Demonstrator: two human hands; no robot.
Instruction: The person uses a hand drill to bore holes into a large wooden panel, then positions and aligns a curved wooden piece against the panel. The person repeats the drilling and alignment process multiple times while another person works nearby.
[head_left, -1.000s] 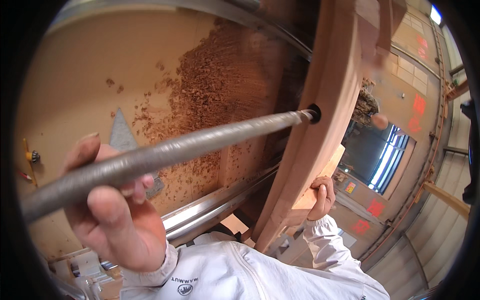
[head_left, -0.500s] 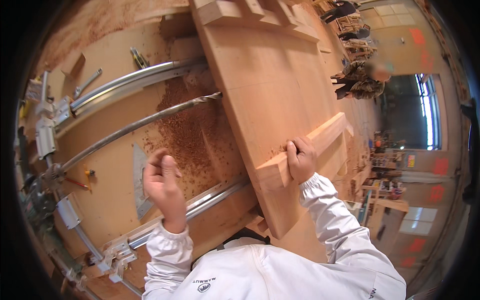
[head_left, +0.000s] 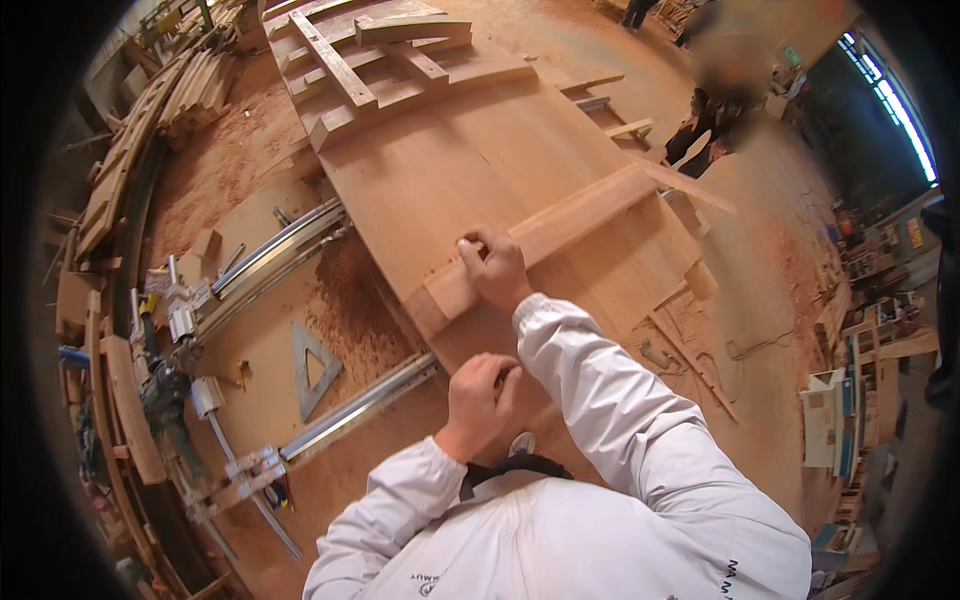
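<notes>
A long square-edged wooden beam lies across a wide wooden board. My right hand is closed over the beam near its closer end, fingers curled; their undersides are hidden. My left hand is held close to my body by the board's near edge, its fingers curled in and the thumb near them. Whether anything is inside that hand I cannot make out. Left of the board, a grey triangular set square rests on the work surface beside reddish wood shavings.
Metal guide rails run up to the board from the left, where a power tool is mounted. Wooden pieces sit on the board's far end. Stacked timber stands far left. A person is beyond the board.
My left hand has moved right, from above the work surface to the board's near edge. The view has shifted, showing more floor and timber. My right hand stays at the beam's near end.
</notes>
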